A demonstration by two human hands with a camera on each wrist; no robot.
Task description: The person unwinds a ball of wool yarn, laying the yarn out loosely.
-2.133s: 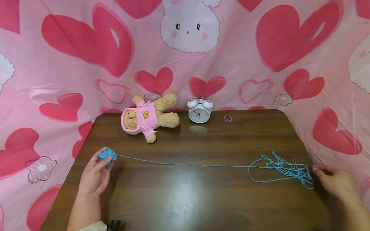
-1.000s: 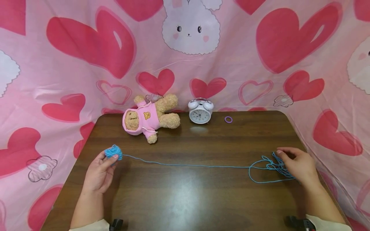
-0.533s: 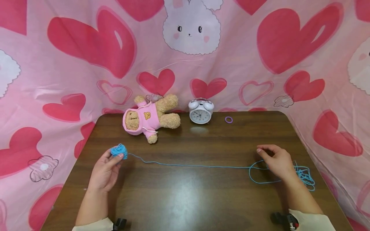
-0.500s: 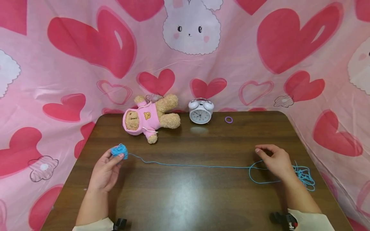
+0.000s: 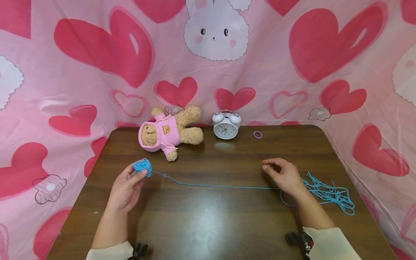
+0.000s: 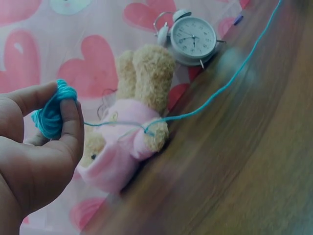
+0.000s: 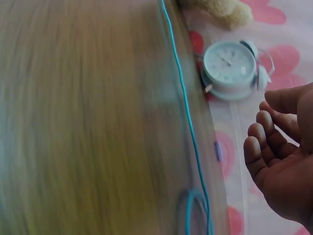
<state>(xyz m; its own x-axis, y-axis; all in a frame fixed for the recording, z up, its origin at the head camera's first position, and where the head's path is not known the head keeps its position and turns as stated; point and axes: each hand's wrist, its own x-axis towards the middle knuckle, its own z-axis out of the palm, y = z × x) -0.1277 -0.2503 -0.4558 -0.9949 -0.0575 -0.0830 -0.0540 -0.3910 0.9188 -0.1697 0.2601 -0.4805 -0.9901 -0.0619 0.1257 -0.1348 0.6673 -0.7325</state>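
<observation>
A small wound ball of blue yarn (image 5: 142, 167) is pinched between the thumb and fingers of my left hand (image 5: 127, 186), raised at the left of the table. From the ball a single strand (image 5: 208, 186) runs rightward, with a small knot (image 6: 146, 130) near the ball. It leads to a loose tangle of the same yarn (image 5: 331, 195) on the right side of the table. My right hand (image 5: 286, 177) is above the strand, left of the tangle. Its fingers are loosely bent, and nothing shows between them in the right wrist view. My right wrist hides part of the yarn loop.
A teddy bear in a pink hoodie (image 5: 169, 131) lies at the back left of the brown table (image 5: 208, 227). Beside it stand a white alarm clock (image 5: 226, 126) and, further right, a purple ring (image 5: 258, 134). A pink heart-print cloth (image 5: 208, 72) hangs behind.
My right hand has moved left from beyond the tangle, passing over it to the strand. The left hand has shifted slightly right and up with the yarn ball.
</observation>
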